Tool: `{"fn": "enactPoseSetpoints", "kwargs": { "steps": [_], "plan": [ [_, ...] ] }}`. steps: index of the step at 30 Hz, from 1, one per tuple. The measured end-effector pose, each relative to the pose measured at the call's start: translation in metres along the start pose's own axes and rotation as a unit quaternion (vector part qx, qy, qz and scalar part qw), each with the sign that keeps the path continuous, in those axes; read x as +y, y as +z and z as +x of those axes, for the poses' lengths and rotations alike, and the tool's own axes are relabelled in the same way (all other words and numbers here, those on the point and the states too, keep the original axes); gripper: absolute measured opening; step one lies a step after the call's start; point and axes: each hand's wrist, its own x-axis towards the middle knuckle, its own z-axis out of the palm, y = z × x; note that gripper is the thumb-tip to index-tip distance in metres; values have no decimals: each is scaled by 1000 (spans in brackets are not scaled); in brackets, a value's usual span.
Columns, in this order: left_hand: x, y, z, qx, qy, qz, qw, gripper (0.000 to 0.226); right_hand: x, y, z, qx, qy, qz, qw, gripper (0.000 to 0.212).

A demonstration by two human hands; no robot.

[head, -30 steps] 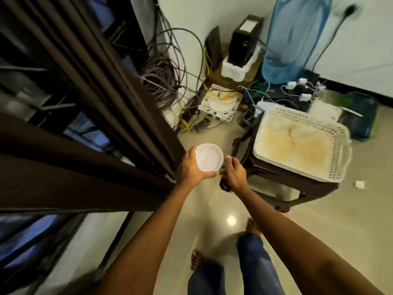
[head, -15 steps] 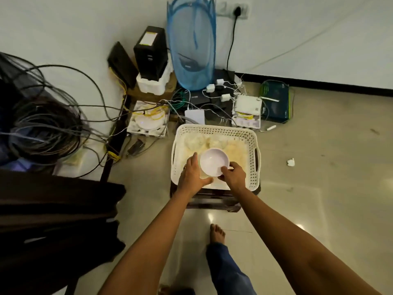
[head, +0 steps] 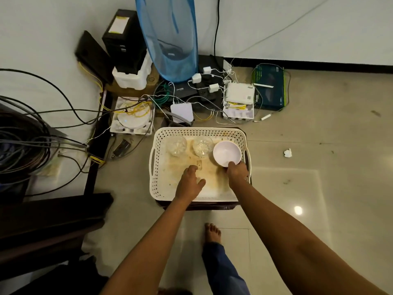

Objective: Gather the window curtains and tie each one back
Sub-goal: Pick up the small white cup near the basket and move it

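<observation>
Pale glossy floor tiles [head: 319, 145] run up to a white wall, and against that wall sits a clutter of routers, plug adapters and thin wires, with a tall blue mesh hamper [head: 170, 39] standing among them. Just ahead of the person's bare foot [head: 212, 233], a white perforated basket [head: 153, 167] rests on a low dark stool [head: 202, 206].

Both hands are down inside the basket. The right hand [head: 237, 173] grips the near rim of a white bowl [head: 226, 153], which sits in the far right corner, just beyond its fingers. The left hand [head: 190, 182] hangs loose over the stained basket floor, thumb out and holding nothing; its fingertips are close to a small brown tag [head: 199, 166], though I cannot tell whether they touch it. Beyond the left hand stand two clear glass bowls [head: 176, 145], side by side and left of the white bowl.

Well off to the left of the left hand and nearer the person, a dark brown mass [head: 53, 220] looks like the curtain; neither hand is near it. Farther left, grey cables [head: 21, 141] lie in a thick coil. A crumpled scrap of paper [head: 287, 153] lies right of the right hand.
</observation>
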Motion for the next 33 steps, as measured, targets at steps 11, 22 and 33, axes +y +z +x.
{"fn": "enactPoseSetpoints", "kwargs": {
  "steps": [11,22,33],
  "plan": [
    [-3,15,17,-1,-1,-28,1000,42,-8,20,26,14,2,-14,1000,42],
    [-3,-17,-9,38,12,-35,999,41,10,12,-1,23,-13,-31,999,38],
    [-73,-119,-145,163,35,-105,980,32,33,60,-197,-106,-276,-92,951,15]
  ]
}}
